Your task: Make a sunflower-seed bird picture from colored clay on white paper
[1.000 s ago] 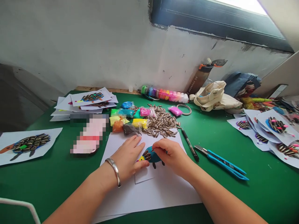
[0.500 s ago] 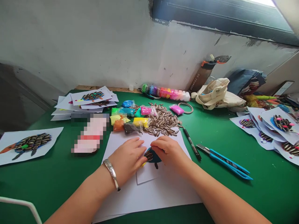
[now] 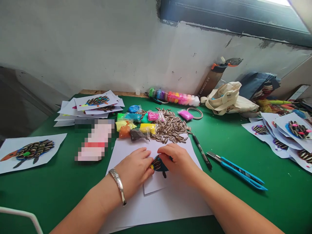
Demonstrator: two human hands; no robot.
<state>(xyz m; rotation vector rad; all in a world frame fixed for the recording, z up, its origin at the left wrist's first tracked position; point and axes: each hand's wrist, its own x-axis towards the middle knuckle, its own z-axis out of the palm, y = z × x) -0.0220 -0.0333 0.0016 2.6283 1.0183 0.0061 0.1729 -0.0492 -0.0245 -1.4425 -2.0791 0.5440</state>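
A small blue clay figure point(image 3: 159, 165) studded with striped sunflower seeds lies on a small white card point(image 3: 156, 183), on top of larger white sheets point(image 3: 161, 203). My left hand point(image 3: 135, 169), with a silver bracelet at the wrist, rests flat on the paper with its fingers against the figure's left side. My right hand point(image 3: 176, 159) is curled over the figure's right side, fingertips pinched on the seeds. A heap of sunflower seeds point(image 3: 170, 128) lies just behind the sheets.
Small bags of coloured clay point(image 3: 133, 125) lie left of the seeds. A black marker point(image 3: 201, 151) and a blue utility knife point(image 3: 237, 170) lie to the right. Finished seed pictures sit at the left point(image 3: 29, 152), back left point(image 3: 94, 103) and right point(image 3: 291, 131). A cloth bag point(image 3: 225, 97) and clay tubs point(image 3: 174, 97) stand by the wall.
Both hands have closed in over the clay figure, covering more of it; the view has shifted slightly.
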